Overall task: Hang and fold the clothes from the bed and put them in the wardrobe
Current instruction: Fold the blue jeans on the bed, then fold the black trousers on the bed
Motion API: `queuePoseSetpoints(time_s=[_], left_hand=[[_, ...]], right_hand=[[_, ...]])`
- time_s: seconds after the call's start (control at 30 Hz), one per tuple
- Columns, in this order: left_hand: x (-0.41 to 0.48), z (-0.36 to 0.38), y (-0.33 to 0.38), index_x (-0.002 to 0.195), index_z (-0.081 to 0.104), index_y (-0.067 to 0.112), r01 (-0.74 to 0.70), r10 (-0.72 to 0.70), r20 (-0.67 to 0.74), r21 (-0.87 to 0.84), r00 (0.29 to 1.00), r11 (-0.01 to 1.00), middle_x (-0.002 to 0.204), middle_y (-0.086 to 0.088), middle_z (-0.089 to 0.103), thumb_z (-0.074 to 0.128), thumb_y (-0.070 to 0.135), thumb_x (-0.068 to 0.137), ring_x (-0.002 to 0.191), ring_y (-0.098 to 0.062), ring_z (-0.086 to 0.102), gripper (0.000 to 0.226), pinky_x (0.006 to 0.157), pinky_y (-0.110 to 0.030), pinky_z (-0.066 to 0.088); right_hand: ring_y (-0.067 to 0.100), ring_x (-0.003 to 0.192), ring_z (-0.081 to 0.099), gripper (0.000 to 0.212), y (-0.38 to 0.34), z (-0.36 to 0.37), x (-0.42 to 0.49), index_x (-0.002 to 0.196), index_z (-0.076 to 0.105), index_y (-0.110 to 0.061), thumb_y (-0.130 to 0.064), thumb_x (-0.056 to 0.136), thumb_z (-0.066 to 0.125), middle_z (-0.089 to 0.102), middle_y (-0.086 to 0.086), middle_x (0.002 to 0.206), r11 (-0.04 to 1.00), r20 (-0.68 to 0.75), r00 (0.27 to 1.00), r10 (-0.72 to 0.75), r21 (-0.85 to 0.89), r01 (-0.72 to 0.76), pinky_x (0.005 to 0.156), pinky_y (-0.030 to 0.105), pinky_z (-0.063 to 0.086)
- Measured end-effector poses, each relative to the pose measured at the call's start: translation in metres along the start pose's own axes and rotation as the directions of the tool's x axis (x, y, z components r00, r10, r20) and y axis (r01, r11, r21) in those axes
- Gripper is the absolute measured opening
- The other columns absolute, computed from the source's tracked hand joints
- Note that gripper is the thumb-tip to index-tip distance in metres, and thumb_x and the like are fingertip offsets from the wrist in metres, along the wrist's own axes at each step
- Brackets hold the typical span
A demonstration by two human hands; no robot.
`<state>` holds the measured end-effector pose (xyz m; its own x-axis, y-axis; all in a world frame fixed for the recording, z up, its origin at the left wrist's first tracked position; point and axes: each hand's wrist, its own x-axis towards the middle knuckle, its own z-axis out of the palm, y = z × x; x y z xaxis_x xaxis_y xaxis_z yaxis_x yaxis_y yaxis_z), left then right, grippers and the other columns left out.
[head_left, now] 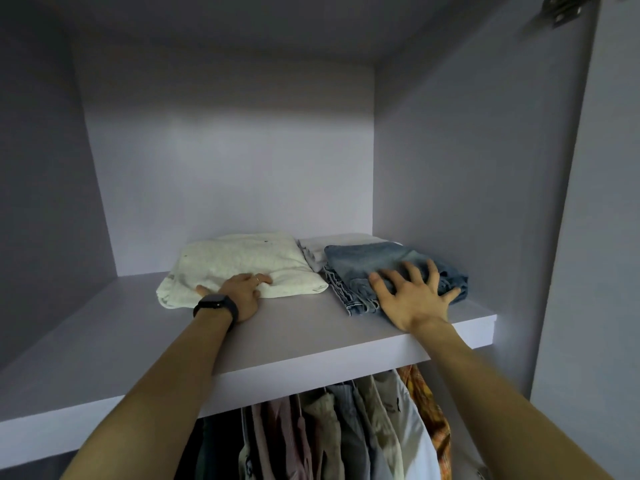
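- Hanging clothes (346, 427) on a rail under the shelf, nearest to the camera.
- Left hand (239, 292), black watch (216, 303) on the wrist, fingers curled together onto the front edge of the white folded top (239, 261).
- Right hand (412, 296), fingers spread wide apart, flat on the folded jeans (367, 261).
- Both piles sit on the wardrobe shelf (294, 348), with a pale folded cloth (311, 254) between them.
- Plain lilac-grey wardrobe back wall (228, 150); metal hinge (561, 8) at top right.

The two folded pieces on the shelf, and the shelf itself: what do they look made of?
The blue folded garment: denim, likely; faded wash, heavy stitched seams. The cream folded garment: soft knit or terry, seemingly; nubby, matte surface. The shelf: board with smooth matte pale coating, probably laminate; flat square edge.
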<state>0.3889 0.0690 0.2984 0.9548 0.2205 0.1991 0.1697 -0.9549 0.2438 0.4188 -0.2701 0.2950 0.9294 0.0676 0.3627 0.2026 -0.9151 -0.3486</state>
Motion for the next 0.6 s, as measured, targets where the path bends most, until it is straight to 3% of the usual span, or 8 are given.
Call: queuePoseSetpoints(time_s=[0.17,0.33,0.47,0.6], left_hand=[[-0.036,-0.007,0.031,0.145,0.035,0.049,-0.039,0.042,-0.02,0.115,0.999,0.993,0.161,0.003,0.023,0.042,0.027,0.095,0.147,-0.024,0.026,0.054,0.114,-0.061,0.02],[-0.086,-0.01,0.08,0.142,0.043,0.04,-0.304,0.301,-0.069,-0.055,0.951,0.951,0.145,0.0,0.048,0.046,0.039,0.098,0.13,-0.024,0.048,0.044,0.106,-0.042,0.042],[-0.141,0.018,0.122,0.138,0.049,0.038,-0.47,0.456,-0.184,-0.038,0.871,0.882,0.138,0.005,0.053,0.045,0.045,0.097,0.123,-0.022,0.051,0.042,0.096,-0.037,0.044],[-0.196,0.058,0.149,0.128,0.062,0.036,-0.581,0.566,-0.332,0.063,0.755,0.812,0.134,0.008,0.056,0.056,0.039,0.089,0.13,-0.025,0.049,0.04,0.109,-0.052,0.033]], right_hand=[[0.018,0.154,-0.011,0.069,0.007,0.003,-0.013,0.147,0.036,-0.053,-0.079,0.088,0.01,0.01,-0.012,0.167,0.996,-0.086,0.996,0.022,0.085,-0.015,0.118,0.068,-0.001],[0.015,0.155,-0.001,0.056,0.016,0.016,-0.061,0.155,0.021,-0.05,-0.064,0.101,0.017,0.005,-0.011,0.169,0.993,-0.178,0.98,-0.085,0.071,0.099,0.125,0.043,0.0],[0.019,0.151,0.02,0.045,0.029,0.022,-0.126,0.147,0.044,-0.046,-0.053,0.104,0.034,0.028,-0.006,0.164,0.972,-0.249,0.961,-0.119,0.167,0.164,0.122,0.047,0.024],[0.029,0.134,0.046,0.039,0.055,0.026,-0.212,0.136,0.061,-0.035,-0.035,0.097,0.061,0.048,0.0,0.151,0.983,-0.327,0.937,-0.125,0.086,0.162,0.102,0.048,0.048]])
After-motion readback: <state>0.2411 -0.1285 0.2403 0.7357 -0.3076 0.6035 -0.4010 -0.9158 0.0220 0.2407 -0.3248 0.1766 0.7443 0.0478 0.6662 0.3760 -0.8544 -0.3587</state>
